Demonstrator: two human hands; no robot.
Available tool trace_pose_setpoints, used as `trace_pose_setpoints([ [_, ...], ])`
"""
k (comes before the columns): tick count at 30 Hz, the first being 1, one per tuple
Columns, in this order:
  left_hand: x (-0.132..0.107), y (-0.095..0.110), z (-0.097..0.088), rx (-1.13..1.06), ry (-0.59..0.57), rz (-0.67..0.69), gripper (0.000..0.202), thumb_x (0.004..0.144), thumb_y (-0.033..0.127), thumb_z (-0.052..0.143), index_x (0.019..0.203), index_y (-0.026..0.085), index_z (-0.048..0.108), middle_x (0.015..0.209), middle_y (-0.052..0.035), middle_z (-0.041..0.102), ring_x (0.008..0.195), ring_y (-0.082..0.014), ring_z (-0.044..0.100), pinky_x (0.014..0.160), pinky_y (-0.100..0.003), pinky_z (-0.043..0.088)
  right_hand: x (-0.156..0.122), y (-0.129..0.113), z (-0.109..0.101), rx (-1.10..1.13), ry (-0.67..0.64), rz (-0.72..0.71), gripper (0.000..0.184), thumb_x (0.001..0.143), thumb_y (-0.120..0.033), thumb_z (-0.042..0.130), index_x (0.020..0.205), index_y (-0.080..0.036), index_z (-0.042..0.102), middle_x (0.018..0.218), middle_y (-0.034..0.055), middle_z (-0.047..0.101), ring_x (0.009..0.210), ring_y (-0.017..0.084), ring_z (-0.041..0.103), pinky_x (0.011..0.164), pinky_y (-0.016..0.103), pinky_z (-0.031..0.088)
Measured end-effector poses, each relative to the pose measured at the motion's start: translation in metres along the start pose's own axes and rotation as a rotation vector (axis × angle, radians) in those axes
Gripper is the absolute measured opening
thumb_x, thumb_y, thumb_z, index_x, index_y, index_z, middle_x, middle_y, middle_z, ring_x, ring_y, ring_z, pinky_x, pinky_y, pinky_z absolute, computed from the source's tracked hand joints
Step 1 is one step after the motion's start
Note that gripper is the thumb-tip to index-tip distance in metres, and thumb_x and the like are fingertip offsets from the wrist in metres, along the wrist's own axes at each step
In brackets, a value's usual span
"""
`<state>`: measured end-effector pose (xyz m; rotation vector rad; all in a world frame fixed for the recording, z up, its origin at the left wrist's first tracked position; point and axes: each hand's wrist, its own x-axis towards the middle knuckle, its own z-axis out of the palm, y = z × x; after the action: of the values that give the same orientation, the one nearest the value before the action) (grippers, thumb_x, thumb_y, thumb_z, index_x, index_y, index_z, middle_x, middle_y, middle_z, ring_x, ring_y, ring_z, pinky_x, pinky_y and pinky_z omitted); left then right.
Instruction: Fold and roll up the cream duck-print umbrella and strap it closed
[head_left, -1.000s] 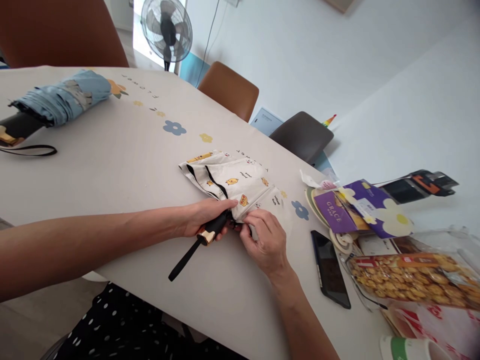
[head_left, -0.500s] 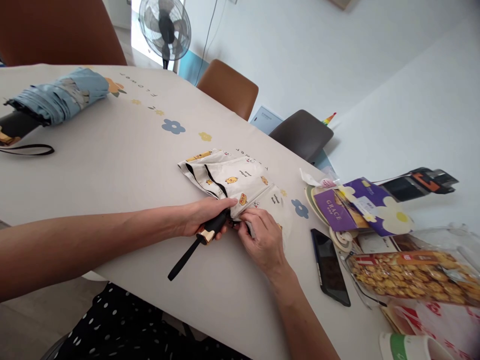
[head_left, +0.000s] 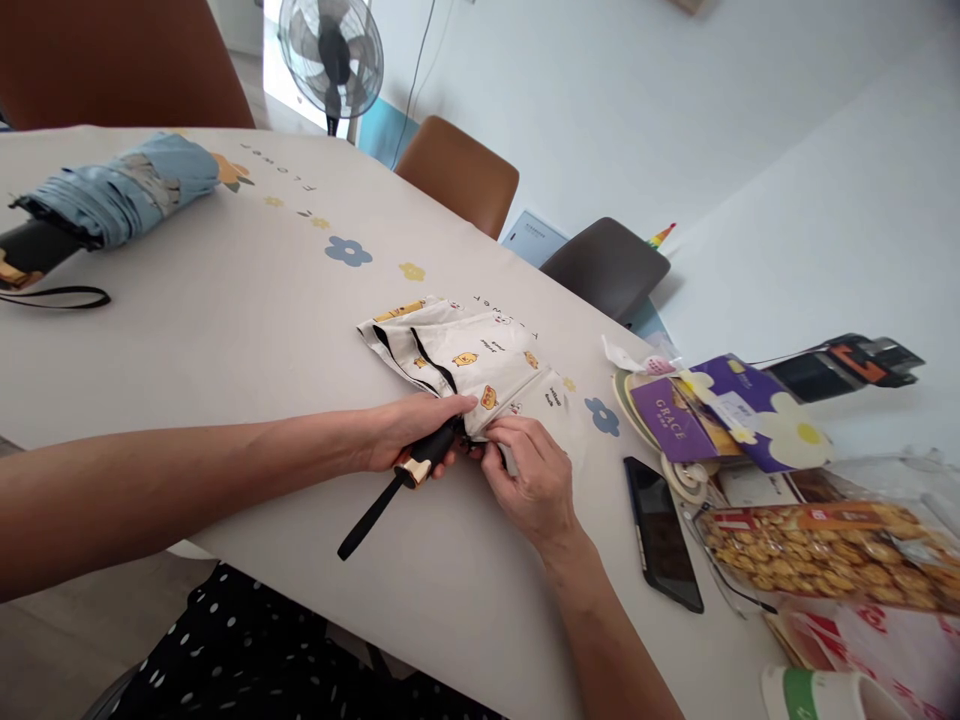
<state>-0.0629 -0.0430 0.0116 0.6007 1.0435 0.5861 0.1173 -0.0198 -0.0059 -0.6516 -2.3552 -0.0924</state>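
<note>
A folding umbrella with a white, cartoon-printed canopy (head_left: 480,350) lies loosely folded on the table in front of me. Its black handle (head_left: 429,448) has a gold-coloured band and a black strap (head_left: 370,517) pointing toward me. My left hand (head_left: 411,428) is wrapped round the handle, its thumb resting against the base of the canopy. My right hand (head_left: 531,478) is closed in a pinch on the canopy's near edge, beside the handle. The fingertips of the right hand are partly hidden by the fabric.
A light blue folded umbrella (head_left: 127,190) lies at the table's left. Toward the right are a black phone (head_left: 663,535), purple boxes (head_left: 750,410), a clear pack of cookies (head_left: 825,550) and a white and green cup (head_left: 814,693). Chairs (head_left: 459,175) and a fan (head_left: 331,55) stand beyond the table.
My right hand has shifted very slightly to the right along the canopy's edge, still pinching. My left hand keeps its hold on the handle.
</note>
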Motion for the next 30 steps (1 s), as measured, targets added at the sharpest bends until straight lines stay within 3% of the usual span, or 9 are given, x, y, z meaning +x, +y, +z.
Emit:
trace_pose_setpoints([
  [11, 0.0044, -0.0039, -0.0025, -0.008, -0.005, 0.005, 0.045, 0.077, 0.057, 0.047, 0.078, 0.013, 0.056, 0.054, -0.0008, 0.055, 0.037, -0.0099, 0.049, 0.030, -0.019, 0.035, -0.0020, 0.0002, -0.0015, 0.003, 0.036, -0.001, 0.022, 0.073, -0.003, 0.054, 0.088, -0.019, 0.057, 0.085, 0.0071, 0.064, 0.081, 0.018, 0.061, 0.071, 0.033, 0.052],
  [30, 0.0009, -0.0009, 0.0005, 0.037, 0.018, 0.005, 0.044, 0.078, 0.054, 0.046, 0.072, 0.012, 0.059, 0.052, -0.0005, 0.052, 0.037, -0.0101, 0.048, 0.028, -0.019, 0.032, -0.0017, -0.0008, 0.0011, -0.004, -0.027, 0.046, 0.021, 0.073, -0.003, 0.053, 0.084, -0.019, 0.059, 0.086, 0.0047, 0.065, 0.080, 0.016, 0.061, 0.067, 0.028, 0.051],
])
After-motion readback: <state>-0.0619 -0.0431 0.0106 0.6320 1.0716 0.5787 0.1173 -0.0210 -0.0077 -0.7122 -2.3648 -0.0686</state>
